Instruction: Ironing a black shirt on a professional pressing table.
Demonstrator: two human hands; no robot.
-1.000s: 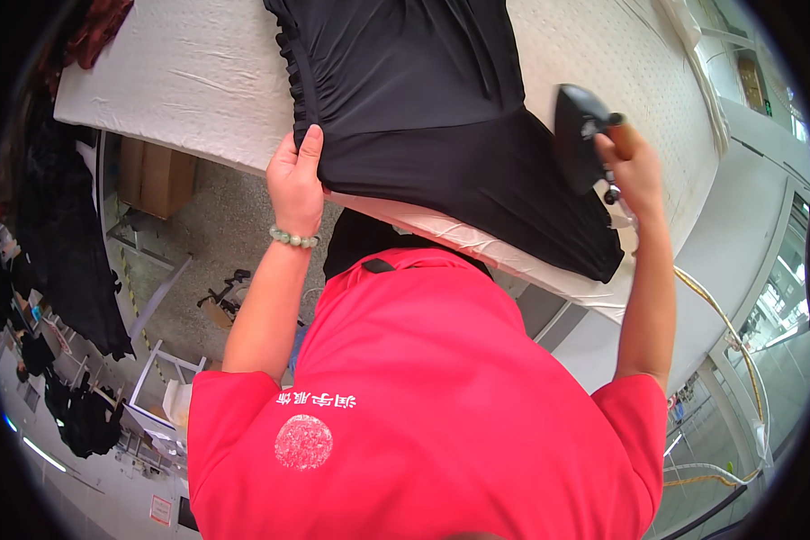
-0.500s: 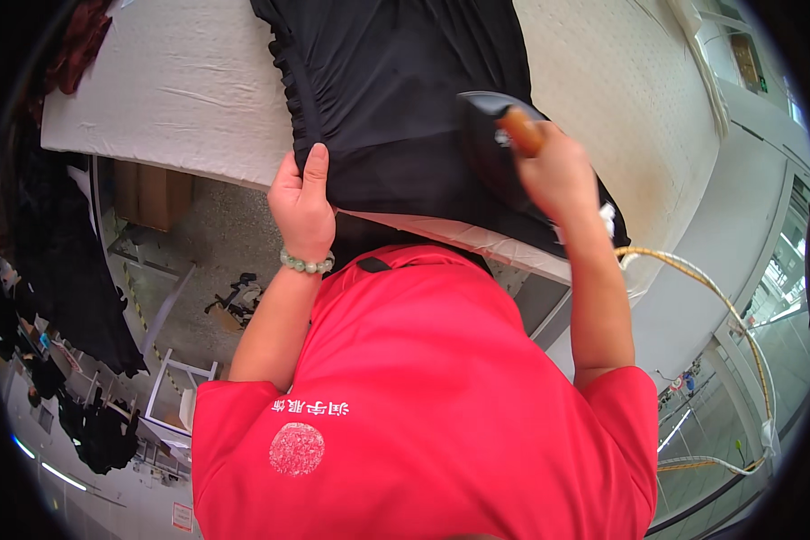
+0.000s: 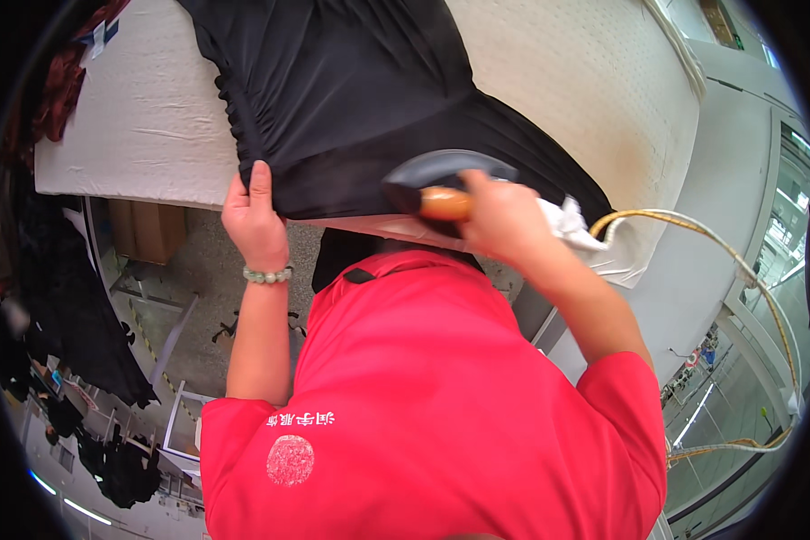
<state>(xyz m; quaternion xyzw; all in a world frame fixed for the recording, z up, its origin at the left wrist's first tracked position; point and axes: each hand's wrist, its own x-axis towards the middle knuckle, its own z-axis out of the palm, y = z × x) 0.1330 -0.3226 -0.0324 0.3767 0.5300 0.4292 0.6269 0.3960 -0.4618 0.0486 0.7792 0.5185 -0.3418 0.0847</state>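
Note:
A black garment (image 3: 351,108) with a gathered left edge lies spread over the pale padded ironing table (image 3: 153,99). At its near left corner, my left hand (image 3: 259,225) pinches the cloth, thumb on top and fingers mostly hidden. My right hand (image 3: 504,216) is wrapped round the orange-brown handle of a dark iron (image 3: 459,166). The iron rests over the near part of the garment, close to the table's front edge, slightly blurred. White cloth (image 3: 567,220) shows beside my right wrist, where the iron's cord and hose (image 3: 675,219) begin.
The yellow and white hose loops off to the right beside a grey panel (image 3: 729,180). Dark red fabric (image 3: 58,99) hangs at the table's far left. Below the left side are a cardboard box (image 3: 148,229), a metal frame (image 3: 157,315) and hanging black garments (image 3: 81,297).
The iron has swung round and moved left and nearer along the garment with my right hand. My left hand, still pinching the corner, has shifted left and slightly nearer.

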